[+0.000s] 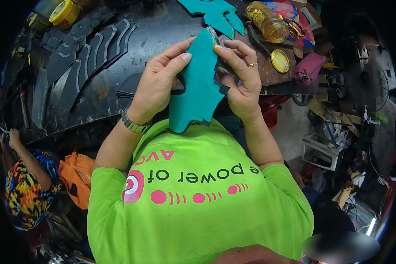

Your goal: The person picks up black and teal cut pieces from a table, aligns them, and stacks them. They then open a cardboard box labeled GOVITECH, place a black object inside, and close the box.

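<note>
Here, much is hidden. The teal piece [199, 83], held at the centre of the frame above the green shirt [198, 193], covers most of both palms, and a dark piece behind it shows only as a jagged edge on its right side, so its shape cannot be made out. The left hand [159, 83] pinches the teal piece's left edge, thumb on the face and fingers behind. The right hand [240, 79], wearing a ring, closes on the upper right edge, its fingertips curled over something small and pale that is too covered to name. A watch [134, 124] sits on the left wrist.

The black bench [105, 94] runs off the upper left of the frame into the dark rim, where black cut strips [85, 55] lie fanned out, and a yellow tin [65, 13] at the top left is cut by the edge. More teal pieces [215, 13] at top centre are cropped. At the upper right lie a clear bottle [267, 21] of amber liquid on its side, a round yellow lid [280, 60] and a maroon pouch [308, 69]. The clutter at right is too tangled to sort. At lower left, another person's arm and patterned sleeve [24, 176] sit beside an orange bag [77, 176]. The shirt's pink and dark print reads upside down.
</note>
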The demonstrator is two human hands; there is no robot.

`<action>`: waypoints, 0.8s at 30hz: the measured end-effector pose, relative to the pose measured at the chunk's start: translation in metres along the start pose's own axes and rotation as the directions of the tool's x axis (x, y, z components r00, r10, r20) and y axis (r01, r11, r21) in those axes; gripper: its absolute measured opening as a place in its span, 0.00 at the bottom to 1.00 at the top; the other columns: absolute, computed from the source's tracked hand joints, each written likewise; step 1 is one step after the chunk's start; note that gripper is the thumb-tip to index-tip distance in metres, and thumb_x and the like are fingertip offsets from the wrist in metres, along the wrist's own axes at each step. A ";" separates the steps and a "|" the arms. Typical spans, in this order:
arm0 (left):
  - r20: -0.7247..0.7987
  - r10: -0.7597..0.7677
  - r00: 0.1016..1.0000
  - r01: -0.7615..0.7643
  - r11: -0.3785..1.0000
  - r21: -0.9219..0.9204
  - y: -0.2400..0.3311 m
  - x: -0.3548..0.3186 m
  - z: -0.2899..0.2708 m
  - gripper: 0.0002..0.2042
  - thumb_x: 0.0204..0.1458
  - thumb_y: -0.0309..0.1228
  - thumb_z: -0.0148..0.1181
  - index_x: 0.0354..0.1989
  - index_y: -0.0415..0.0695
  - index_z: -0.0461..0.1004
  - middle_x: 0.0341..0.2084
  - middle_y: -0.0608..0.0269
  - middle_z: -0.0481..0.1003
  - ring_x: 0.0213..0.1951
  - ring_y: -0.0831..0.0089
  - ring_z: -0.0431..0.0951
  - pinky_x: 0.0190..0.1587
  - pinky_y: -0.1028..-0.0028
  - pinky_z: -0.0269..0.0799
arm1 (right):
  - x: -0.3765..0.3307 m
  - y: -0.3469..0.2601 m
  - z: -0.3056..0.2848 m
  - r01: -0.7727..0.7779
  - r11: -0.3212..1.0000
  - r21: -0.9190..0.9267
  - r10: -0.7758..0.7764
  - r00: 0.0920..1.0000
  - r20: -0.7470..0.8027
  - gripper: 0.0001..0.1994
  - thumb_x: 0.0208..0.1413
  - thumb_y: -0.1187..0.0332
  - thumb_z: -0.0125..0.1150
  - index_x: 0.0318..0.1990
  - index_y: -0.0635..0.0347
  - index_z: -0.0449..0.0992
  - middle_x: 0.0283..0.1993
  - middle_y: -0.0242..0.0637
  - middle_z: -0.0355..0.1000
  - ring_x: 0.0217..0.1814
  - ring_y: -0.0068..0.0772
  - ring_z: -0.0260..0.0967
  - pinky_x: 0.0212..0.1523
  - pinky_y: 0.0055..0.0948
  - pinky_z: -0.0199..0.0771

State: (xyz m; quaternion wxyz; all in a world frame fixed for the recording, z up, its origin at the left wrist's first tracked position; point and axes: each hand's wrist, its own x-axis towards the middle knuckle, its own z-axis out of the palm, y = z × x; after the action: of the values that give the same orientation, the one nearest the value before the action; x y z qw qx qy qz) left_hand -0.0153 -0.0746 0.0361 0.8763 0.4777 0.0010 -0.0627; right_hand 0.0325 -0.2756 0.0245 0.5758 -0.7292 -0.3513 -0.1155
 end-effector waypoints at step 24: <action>-0.003 -0.167 0.986 0.167 0.985 -0.043 -0.010 0.011 -0.008 0.22 0.65 0.31 0.51 0.66 0.37 0.65 0.33 0.64 0.80 0.30 0.82 0.79 0.33 0.83 0.77 | -0.008 0.003 0.006 0.409 0.842 -0.352 -0.411 0.909 0.071 0.29 0.39 0.82 0.65 0.49 0.35 0.85 0.46 0.31 0.69 0.39 0.32 0.66 0.36 0.31 0.67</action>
State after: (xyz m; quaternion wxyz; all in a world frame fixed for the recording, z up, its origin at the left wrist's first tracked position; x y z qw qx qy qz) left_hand -0.0051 -0.0744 0.0221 0.8780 0.4572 0.0455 -0.1344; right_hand 0.0266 -0.2732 0.0159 0.3958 -0.7296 -0.4697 -0.3007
